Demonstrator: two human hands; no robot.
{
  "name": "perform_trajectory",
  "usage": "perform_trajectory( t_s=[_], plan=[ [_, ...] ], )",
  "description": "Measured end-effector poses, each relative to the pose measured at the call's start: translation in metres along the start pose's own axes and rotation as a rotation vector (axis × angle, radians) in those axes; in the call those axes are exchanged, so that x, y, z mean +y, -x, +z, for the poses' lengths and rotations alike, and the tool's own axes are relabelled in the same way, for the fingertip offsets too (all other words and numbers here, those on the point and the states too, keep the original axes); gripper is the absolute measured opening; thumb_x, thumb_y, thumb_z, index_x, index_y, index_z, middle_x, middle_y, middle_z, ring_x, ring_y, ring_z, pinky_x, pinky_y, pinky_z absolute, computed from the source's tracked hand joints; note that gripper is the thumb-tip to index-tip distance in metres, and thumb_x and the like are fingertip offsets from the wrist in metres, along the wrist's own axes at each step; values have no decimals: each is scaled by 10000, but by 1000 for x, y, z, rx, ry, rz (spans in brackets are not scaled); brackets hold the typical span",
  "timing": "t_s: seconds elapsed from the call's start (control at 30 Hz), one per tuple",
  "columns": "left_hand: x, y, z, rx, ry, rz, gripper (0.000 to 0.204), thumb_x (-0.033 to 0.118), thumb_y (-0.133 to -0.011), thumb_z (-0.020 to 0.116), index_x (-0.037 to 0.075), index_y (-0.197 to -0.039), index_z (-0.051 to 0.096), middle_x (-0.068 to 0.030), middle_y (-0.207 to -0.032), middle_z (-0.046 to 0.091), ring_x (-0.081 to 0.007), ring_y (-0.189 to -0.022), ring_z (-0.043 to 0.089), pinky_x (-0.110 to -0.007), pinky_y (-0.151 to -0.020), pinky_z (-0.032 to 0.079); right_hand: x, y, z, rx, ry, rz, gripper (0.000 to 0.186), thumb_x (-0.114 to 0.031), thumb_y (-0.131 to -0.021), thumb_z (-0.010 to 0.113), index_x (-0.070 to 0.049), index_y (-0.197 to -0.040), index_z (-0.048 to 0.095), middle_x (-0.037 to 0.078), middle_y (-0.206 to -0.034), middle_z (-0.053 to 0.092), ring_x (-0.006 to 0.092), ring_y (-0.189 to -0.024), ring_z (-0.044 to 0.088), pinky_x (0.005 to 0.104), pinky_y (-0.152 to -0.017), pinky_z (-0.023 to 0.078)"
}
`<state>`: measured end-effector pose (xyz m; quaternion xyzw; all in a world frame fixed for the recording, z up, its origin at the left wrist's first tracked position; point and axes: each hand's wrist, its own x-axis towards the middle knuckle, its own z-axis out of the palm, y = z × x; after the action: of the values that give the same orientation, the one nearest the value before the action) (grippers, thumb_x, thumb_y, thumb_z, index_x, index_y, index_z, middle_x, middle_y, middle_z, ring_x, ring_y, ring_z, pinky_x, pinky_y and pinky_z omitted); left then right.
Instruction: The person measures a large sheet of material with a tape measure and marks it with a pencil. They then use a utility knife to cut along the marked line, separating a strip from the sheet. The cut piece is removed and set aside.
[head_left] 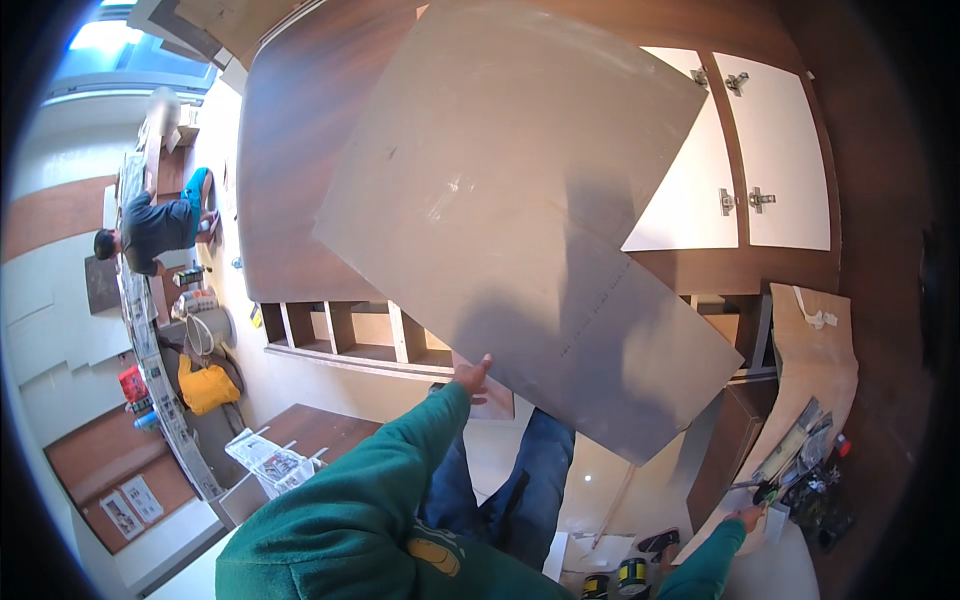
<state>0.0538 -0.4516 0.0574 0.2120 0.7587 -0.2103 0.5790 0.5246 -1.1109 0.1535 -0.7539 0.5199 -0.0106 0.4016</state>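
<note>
The large grey sheet (500, 110), L-shaped in outline, lies slantwise over the brown panelled unit (300, 180); I cannot tell whether it is one piece or two overlapping. Its lower corner juts past the unit's near edge toward the person, so it could tip or slide off if that overhang were knocked or leaned on. The left hand (472, 377) is at its lower-left edge, fingers partly extended; whether they pinch it or merely rest there I cannot tell. With a loose touch, the sheet could swivel. Its upper right side covers part of a white door (690, 215), and a shift that way could scrape it on the metal hinges (762, 199). The right hand (745, 517) is stretched far aside, curled by the cluttered tools (795, 445); what it pinches, if anything, is unclear. Reaching there while looking elsewhere could topple the pile or nick a finger
</note>
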Motion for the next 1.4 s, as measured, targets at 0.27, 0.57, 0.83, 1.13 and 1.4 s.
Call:
perform_trajectory(
  t_s=[0.27,0.57,0.83,1.13,1.4],
  plan=[
    [-7,-28,-4,199,97,32,832,538,-969,745,-78,-1470,495,-230,-1459,568,-377,-1136,687,-464,-822,656,-20,0,16,111,-172,-179,764,-688,-1032,440,-63,-1446,593,106,-1264,697,223,-968,592,356,-816,431],
    [-15,-51,1,368,227,155,751,425,-930,834,-102,-1371,529,-220,-1275,638,-342,-1163,658,-477,-876,635,-9,-22,-14,-181,-184,-82,652,-696,-1061,451,-106,-1167,708,-24,-899,737,74,-543,404,250,-557,327],
    [-15,-72,-9,510,192,276,739,384,-923,851,-76,-1388,508,-207,-1323,609,-335,-1195,631,-467,-849,619,13,-1,-33,-131,-145,-39,900,-723,-1050,426,-49,-1639,335,178,-1664,405,287,-1508,420,417,-1250,284],
    [-5,-63,-26,351,362,203,866,341,-918,863,-34,-1535,385,-219,-1373,600,-325,-1143,653,-481,-881,599,19,23,-34,-166,-7,-121,813,-620,-1082,468,-109,-1689,288,176,-1689,393,306,-1557,390,441,-1245,327],
    [8,-37,-29,292,377,178,771,396,-961,807,-18,-1513,463,-129,-1267,590,-239,-1049,612,-407,-822,581,47,5,-46,45,29,7,747,-522,-1087,512,-80,-1667,351,239,-1521,576,370,-1422,547,495,-1222,380]
  ],
)
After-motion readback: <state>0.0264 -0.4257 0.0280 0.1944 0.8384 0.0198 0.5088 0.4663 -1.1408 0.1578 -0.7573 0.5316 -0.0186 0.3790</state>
